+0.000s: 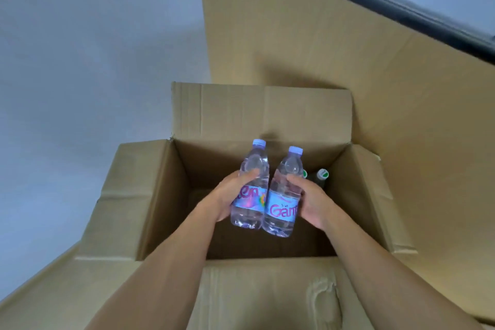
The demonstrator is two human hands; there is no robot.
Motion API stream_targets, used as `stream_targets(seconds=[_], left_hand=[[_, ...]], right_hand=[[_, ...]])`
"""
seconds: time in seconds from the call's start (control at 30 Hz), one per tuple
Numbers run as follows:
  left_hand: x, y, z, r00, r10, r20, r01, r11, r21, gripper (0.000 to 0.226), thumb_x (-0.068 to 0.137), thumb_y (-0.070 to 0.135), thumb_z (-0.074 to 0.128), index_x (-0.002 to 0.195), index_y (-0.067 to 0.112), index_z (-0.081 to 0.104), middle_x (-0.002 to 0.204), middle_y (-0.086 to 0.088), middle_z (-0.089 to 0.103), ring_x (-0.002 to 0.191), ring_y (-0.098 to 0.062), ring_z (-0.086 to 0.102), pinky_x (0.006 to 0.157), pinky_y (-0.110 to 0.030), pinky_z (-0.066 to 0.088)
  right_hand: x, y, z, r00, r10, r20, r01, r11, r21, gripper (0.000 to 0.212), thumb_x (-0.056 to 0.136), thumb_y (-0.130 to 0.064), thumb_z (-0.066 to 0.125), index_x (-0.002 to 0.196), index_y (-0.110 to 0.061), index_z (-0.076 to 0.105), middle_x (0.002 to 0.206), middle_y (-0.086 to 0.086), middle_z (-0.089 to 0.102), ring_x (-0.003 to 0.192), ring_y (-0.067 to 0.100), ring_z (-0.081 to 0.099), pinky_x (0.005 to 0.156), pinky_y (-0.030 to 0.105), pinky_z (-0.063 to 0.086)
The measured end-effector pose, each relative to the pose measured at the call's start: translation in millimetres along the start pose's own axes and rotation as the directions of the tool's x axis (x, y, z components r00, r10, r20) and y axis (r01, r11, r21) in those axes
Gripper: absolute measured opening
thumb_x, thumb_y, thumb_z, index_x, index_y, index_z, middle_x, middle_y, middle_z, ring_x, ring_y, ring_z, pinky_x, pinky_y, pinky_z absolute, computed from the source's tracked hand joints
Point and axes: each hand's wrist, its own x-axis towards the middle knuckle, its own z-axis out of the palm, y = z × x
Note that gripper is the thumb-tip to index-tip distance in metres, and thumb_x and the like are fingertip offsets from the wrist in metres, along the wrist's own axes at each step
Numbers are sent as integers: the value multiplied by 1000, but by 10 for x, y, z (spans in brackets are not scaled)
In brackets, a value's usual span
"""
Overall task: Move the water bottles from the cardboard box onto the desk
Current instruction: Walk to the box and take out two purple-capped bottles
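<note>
Head view. My left hand (227, 197) wraps one clear water bottle (251, 190) at its blue label, thumb across the front and the remaining fingers curled behind it; my right hand (308, 201) grips a second bottle (284, 195) in the same way. The two bottles touch side by side, caps pointing away from me and tilted slightly apart, held above the open cardboard box (160, 195). I judge that taking them at the waist, one per hand, keeps each balanced for lifting clear of the walls and carrying to the desk. The flaps are folded outward, which leaves the opening free for my forearms.

Hidden or unclear: my fingers behind the bottles are not visible, so their exact wrap is inferred from the thumbs. In the far right corner of the box stand two more bottles with white caps (322, 174), one nearly covered by my right-hand bottle; their bodies are dark and hard to read. The box floor is shadowed. The desk cannot be identified here.
</note>
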Motion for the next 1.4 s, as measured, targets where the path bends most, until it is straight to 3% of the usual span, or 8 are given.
stream_targets(seconds=[0.2,0.4,0.63,0.77,0.97,1.13,1.23,1.4], left_hand=[[-399,140,209,995,94,-42,-93,995,29,49,89,33,74,126,11,50,107,-17,74,94,-30,75,78,-43,62],[-787,149,352,976,169,-134,-163,985,56,51,89,31,75,126,14,45,118,-21,66,100,-34,74,85,-51,61],[-1279,144,599,938,325,-120,-329,944,-11,50,81,35,81,120,10,62,113,-21,73,100,-35,72,86,-48,60],[-1563,44,644,869,389,-307,-424,904,-55,58,83,35,82,127,16,50,119,-22,68,99,-34,74,79,-47,61],[-2147,-197,538,753,401,-522,-535,835,-130,52,90,32,75,130,21,45,125,-25,64,105,-37,71,83,-50,61],[-2807,-508,301,660,362,-658,-600,782,-171,44,99,32,63,133,9,49,109,-21,70,93,-33,70,85,-48,60],[-3277,-754,107,625,340,-702,-601,784,-155,47,101,35,60,131,-1,55,116,-25,66,104,-37,65,98,-51,52],[-4100,-1280,-208,504,265,-822,-642,752,-151,35,97,32,66,120,7,56,107,-23,69,96,-35,68,99,-53,53]], right_hand=[[-401,-369,258,998,-20,61,23,999,-42,86,61,-63,87,128,-15,64,123,12,72,110,28,71,77,37,60],[-639,-574,335,990,-37,139,45,997,-56,61,78,-55,77,121,-12,68,120,14,73,108,31,72,78,41,61],[-815,-789,425,957,-8,289,59,984,-167,67,82,-43,75,135,-6,58,128,19,68,121,37,64,106,53,49],[-862,-814,645,920,30,390,58,975,-213,82,66,-49,89,131,-8,61,125,21,69,113,36,69,88,47,59],[-923,-611,1190,857,142,495,49,935,-352,96,54,-58,94,130,-8,63,124,21,69,113,37,69,88,48,58],[-1088,-271,1845,763,266,589,32,895,-445,74,74,-59,81,128,-12,65,123,21,70,113,38,69,95,53,56],[-1264,-20,2315,690,348,635,62,846,-530,69,83,-59,73,133,-13,62,125,21,69,115,38,67,102,55,51],[-1709,564,3098,572,444,690,131,780,-611,71,89,-55,66,138,-5,55,130,27,64,122,43,61,109,59,44]])
